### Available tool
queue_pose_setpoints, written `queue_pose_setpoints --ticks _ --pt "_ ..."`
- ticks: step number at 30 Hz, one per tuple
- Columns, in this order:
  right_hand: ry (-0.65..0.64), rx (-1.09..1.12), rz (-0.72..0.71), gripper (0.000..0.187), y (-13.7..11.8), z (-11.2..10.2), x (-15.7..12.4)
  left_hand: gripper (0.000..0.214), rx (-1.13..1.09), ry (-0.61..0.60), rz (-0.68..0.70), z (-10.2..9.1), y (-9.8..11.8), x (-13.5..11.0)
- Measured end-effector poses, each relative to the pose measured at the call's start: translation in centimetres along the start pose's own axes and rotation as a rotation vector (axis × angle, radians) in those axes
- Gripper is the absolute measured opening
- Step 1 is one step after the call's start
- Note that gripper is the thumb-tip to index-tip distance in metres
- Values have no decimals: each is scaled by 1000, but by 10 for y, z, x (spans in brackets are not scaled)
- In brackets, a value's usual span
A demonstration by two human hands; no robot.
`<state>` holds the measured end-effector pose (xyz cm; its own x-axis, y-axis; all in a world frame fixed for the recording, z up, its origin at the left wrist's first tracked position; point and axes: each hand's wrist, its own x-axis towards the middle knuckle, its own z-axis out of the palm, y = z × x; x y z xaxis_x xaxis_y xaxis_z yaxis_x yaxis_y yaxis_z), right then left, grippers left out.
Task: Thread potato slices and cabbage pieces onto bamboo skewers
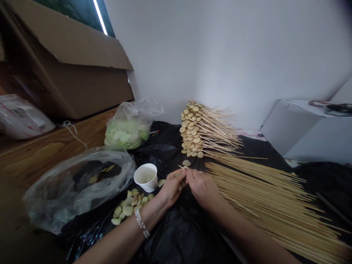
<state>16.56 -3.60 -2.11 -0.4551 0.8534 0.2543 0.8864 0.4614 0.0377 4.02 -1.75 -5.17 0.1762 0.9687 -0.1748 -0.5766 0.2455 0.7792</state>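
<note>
My left hand (173, 187), with a beaded bracelet on its wrist, and my right hand (202, 187) meet above the black plastic sheet, fingers pinched together. A thin wooden skewer (180, 166) pokes out past my left fingertips; its other end seems to lie within my right hand. A pale potato slice (186, 168) shows at the fingertips, partly hidden. Just beyond lies another slice (186, 162). Loose potato slices (128, 210) are heaped left of my left forearm, beside a white cup (145, 178). Skewered slices (191, 128) are stacked farther back.
Many bare skewers (264, 198) spread across the right side. A clear bag of cut greens (128, 130) stands at the back left, behind an open plastic bag (82, 190). A cardboard box (82, 84) rises at left, a white box (294, 124) at right.
</note>
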Motion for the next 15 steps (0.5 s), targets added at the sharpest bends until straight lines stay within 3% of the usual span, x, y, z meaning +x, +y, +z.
queue_pose_setpoints --ticks 4,10,15 --pt "-26 29 71 17 2 -3 4 22 -32 -16 -6 -1 2 2" --pt "-110 24 132 17 11 -11 -6 26 -33 107 -12 -1 8 4" --pt "-92 74 119 18 4 -7 -2 28 19 18 -4 1 4 0"
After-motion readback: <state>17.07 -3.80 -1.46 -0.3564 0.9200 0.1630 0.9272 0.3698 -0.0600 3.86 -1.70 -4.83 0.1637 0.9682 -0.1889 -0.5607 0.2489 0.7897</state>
